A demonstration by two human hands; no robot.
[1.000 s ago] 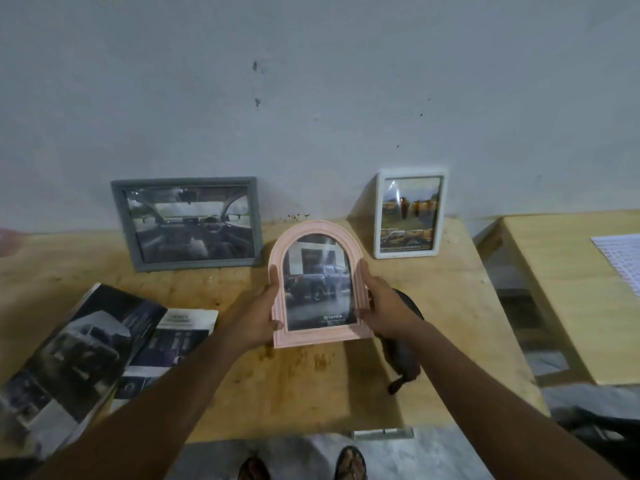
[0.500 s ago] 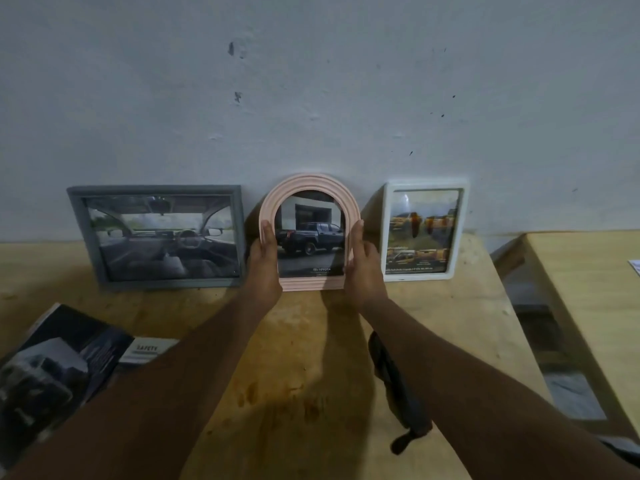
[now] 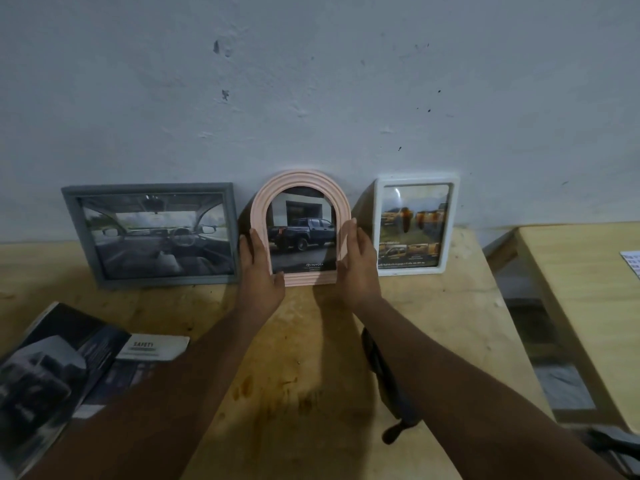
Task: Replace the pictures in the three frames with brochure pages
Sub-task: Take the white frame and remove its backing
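A pink arched frame [image 3: 300,183] stands upright against the wall at the back of the wooden table [image 3: 433,306], showing a dark pickup truck picture. My left hand [image 3: 258,271] grips its left side and my right hand [image 3: 356,265] its right side. To its left leans a grey landscape frame [image 3: 152,233] with a car-interior picture. A white portrait frame [image 3: 417,223] with yellow vehicle pictures stands to its right. An open brochure [image 3: 45,375] lies at the table's left front, with a loose page [image 3: 152,346] marked "SAFETY" beside it.
A dark tool with a handle [image 3: 391,393] lies on the table under my right forearm. A second wooden table [image 3: 588,306] stands to the right across a gap, with a white paper [image 3: 632,265] at its edge. The grey wall [image 3: 311,98] rises directly behind the frames.
Both hands carried the pink frame from mid-table back to the wall and stood it upright between the grey and white frames. Since half a second ago it has barely moved.
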